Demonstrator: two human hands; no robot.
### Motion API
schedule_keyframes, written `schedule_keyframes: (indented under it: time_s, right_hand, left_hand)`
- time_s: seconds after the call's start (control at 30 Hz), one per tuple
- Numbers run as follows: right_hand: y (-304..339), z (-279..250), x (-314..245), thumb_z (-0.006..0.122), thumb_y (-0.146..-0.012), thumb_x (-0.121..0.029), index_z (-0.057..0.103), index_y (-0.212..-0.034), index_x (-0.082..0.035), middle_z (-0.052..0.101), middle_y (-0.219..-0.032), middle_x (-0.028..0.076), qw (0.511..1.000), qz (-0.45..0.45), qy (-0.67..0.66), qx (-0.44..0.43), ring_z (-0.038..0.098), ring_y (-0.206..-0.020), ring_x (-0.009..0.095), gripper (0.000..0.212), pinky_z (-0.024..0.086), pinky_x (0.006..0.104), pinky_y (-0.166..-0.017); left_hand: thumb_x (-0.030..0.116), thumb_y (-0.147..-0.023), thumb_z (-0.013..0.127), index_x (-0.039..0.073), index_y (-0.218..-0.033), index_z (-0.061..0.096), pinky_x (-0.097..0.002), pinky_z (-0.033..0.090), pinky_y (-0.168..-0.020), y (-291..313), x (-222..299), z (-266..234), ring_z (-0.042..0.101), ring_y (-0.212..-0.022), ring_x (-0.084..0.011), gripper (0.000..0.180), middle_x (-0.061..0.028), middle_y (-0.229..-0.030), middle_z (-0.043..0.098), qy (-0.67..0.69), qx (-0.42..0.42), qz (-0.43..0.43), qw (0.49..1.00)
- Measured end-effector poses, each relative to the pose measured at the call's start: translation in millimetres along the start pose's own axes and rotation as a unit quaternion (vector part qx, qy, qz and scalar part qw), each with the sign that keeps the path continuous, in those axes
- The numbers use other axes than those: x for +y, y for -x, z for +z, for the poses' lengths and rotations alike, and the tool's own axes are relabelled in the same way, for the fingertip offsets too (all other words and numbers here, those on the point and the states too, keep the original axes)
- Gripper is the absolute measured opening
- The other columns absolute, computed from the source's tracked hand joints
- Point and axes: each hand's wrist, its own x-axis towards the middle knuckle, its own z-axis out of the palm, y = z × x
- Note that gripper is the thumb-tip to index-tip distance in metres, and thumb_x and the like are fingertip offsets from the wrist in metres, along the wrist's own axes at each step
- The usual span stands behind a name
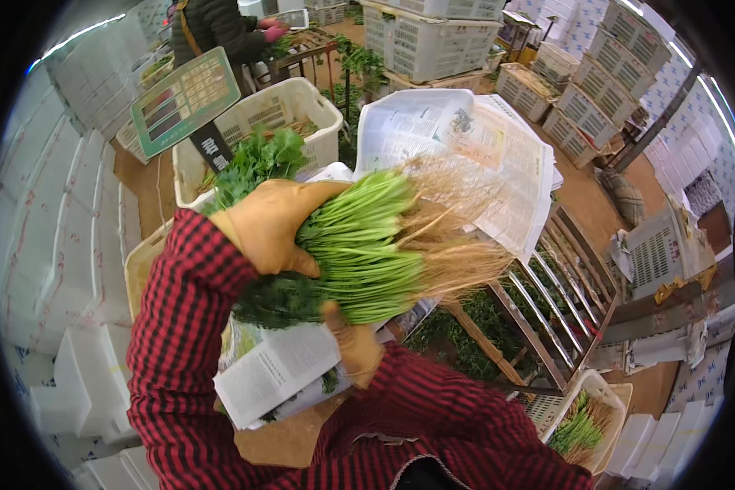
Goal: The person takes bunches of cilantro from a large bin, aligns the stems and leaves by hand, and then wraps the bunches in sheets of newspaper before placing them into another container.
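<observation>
A thick bundle of leafy greens [363, 245] lies sideways in front of me, green stalks in the middle, pale brown roots to the right, dark leaves to the left. My left hand [273, 224], in a tan glove, wraps over the bundle from the leaf side. My right hand [353, 343], also gloved in tan, grips the stalks from below, its thumb up against them and its other fingers hidden underneath. Sheets of newspaper [498, 155] sit behind the roots, and a folded newspaper [278, 376] lies under the leaves.
A weighing scale display [184, 102] rises at the left beside a cream crate [322, 135] of greens. A metal slatted rack [555, 294] stands at right, with a root-filled crate [621, 408] below it. Stacked crates [429, 45] stand behind. A person [220, 33] works at far left.
</observation>
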Motion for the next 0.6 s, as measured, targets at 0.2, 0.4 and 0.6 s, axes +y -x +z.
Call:
schedule_keyframes:
  time_s: [0.2,0.4,0.6]
  right_hand:
    - [-46.9,95.1,130.3,0.063,-0.098,-0.058,0.045,-0.150,0.000,0.057,-0.143,0.014,0.966,0.122,-0.225,0.033,0.054,-0.130,0.027,0.080,0.041,0.0366,-0.110]
    - [-86.6,42.0,131.8,0.052,-0.109,-0.023,0.041,-0.155,-0.006,0.057,-0.145,0.010,0.924,0.261,-0.274,0.054,0.055,-0.130,0.023,0.051,0.042,0.0353,-0.113]
    - [-62.1,-5.0,137.0,0.059,-0.106,-0.025,0.039,-0.157,-0.006,0.065,-0.134,0.010,0.943,0.252,-0.177,-0.123,0.067,-0.109,0.019,0.058,0.054,0.0299,-0.088]
  left_hand:
    - [0.014,-0.063,0.087,0.016,-0.145,0.056,-0.0517,0.036,-0.118,-56.1,-48.7,21.7,0.066,-0.117,-0.0367,0.087,-0.0176,-0.116,0.073,-0.183,-0.246,-0.032,0.951]
    - [0.007,-0.082,0.064,0.022,-0.148,0.054,-0.0629,0.012,-0.126,-107.1,-144.9,183.9,0.033,-0.153,-0.0308,0.068,-0.0109,-0.154,0.051,-0.230,-0.179,-0.154,0.944]
    - [0.010,-0.083,0.064,0.021,-0.146,0.054,-0.0649,0.013,-0.125,-134.0,-166.2,197.5,0.030,-0.154,-0.0338,0.064,-0.0105,-0.157,0.046,-0.211,-0.184,-0.116,0.953]
